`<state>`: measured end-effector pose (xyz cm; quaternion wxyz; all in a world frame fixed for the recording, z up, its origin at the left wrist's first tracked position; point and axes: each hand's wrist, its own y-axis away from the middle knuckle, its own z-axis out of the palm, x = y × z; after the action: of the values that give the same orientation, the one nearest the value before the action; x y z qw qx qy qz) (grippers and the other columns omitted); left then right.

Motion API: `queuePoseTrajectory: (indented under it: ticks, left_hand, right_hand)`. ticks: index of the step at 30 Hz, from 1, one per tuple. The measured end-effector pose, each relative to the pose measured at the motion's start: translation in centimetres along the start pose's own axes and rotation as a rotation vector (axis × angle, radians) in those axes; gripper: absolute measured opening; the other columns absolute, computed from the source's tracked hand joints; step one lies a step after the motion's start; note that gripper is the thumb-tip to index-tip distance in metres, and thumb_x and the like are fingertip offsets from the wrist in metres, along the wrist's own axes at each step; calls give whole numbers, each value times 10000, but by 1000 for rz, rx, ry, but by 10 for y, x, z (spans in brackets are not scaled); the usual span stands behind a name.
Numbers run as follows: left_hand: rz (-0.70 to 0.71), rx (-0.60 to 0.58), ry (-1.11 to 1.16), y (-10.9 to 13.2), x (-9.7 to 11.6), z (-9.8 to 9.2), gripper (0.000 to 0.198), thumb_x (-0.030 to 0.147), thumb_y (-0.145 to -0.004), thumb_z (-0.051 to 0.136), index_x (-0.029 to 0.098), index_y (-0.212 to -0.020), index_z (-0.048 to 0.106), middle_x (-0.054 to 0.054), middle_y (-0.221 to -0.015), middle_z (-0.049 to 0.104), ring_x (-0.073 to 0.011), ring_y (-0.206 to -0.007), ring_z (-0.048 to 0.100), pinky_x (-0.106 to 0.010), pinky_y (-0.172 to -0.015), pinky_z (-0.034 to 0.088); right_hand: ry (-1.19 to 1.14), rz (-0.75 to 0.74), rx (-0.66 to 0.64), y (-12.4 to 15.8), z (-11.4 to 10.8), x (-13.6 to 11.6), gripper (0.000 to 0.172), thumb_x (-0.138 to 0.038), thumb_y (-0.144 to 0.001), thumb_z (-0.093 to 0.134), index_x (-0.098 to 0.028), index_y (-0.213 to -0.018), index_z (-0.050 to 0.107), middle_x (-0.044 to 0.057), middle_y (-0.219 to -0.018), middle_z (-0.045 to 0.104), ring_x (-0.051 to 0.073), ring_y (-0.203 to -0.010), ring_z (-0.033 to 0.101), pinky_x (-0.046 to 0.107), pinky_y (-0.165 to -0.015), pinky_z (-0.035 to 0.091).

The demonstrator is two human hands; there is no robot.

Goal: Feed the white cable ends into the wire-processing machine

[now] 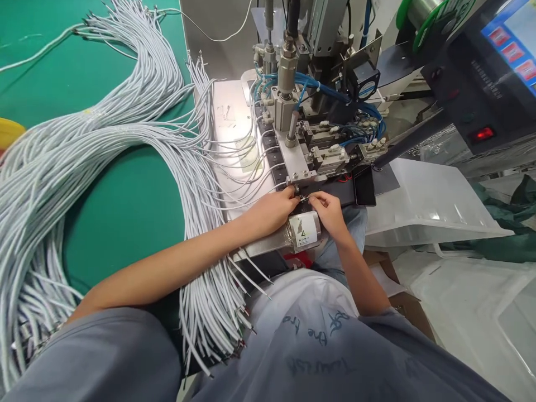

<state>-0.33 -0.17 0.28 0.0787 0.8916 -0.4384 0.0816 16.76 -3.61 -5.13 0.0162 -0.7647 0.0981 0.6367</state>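
My left hand (276, 211) reaches in from the left to the front of the bench machine (288, 134), its thumb and fingertips pressed together at the dark fixture. Close beside it, my right hand (330, 215) pinches with thumb and forefinger. A small shiny metal piece (303, 198) shows between the two sets of fingertips; its kind is too small to make out. Several white cables (251, 184) run from a large bundle (125, 134) into the machine's dark fixture row. A labelled roll or container (305, 230) lies just below my hands.
The cable bundle spreads over a green mat (121, 223), loose ends hanging at the near edge. A control panel with a screen (513, 50) and a green-rimmed wire spool (419, 17) stand at right. White plastic bins (435, 201) are below. A yellow object (10, 133) sits far left.
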Motion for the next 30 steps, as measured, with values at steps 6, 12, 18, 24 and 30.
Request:
queuePoseTrajectory:
  ticks: [6,12,18,24,30]
  left_hand:
    - [39,-22,13,0,-4,4,389,51,-830,376,127,-1159,569,-94,-894,562,-150,-635,581,-272,-584,453]
    - [65,-34,-9,2,-3,2,359,81,-856,387,112,-1174,551,-119,-944,552,-166,-692,600,-279,-614,470]
    - [81,-48,-109,2,1,-2,353,78,-874,366,80,-1192,519,-125,-956,545,-190,-789,610,-278,-642,486]
    - [113,-50,-146,1,1,-3,357,68,-878,349,47,-1195,511,-137,-956,547,-191,-843,606,-275,-662,493]
    - [131,-29,-146,1,0,-2,349,63,-878,351,50,-1181,523,-138,-965,552,-196,-846,605,-287,-662,491]
  right_hand:
    - [-58,69,-24,-2,3,-2,149,-320,-682,583,-176,-643,581,-34,-560,524,98,-539,438,243,-540,383]
    - [-74,118,-44,-3,3,-4,156,-318,-684,580,-171,-632,574,-45,-537,495,88,-526,419,234,-515,347]
    - [-103,148,-66,-5,2,-1,167,-332,-684,590,-171,-644,570,-35,-565,520,89,-524,448,237,-517,371]
    - [-123,158,-69,-10,0,-2,190,-360,-680,603,-172,-700,596,-24,-588,539,95,-527,469,222,-460,332]
    - [-82,74,-93,-14,0,-2,121,-297,-671,596,-184,-650,558,-40,-569,514,90,-526,454,234,-506,361]
